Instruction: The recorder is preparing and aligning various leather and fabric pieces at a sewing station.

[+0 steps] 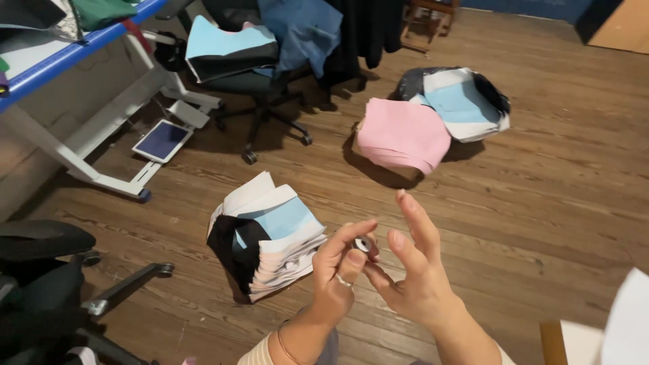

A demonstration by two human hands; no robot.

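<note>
My left hand (338,277) pinches a small round black and silver object (363,245), like a bobbin, between thumb and forefinger; a ring sits on one finger. Close on its right, my right hand (412,270) has its fingers spread and raised, the thumb tip touching or almost touching the small object. Both hands hover above the wooden floor, just right of a stack of cut fabric pieces (267,236) in white, light blue and black.
A pink fabric stack (402,135) and a blue-white-black pile (463,98) lie farther back. An office chair (260,84) draped with fabric stands behind, beside a white table frame (88,132) and a tablet (162,140). Another chair base (101,297) is at left.
</note>
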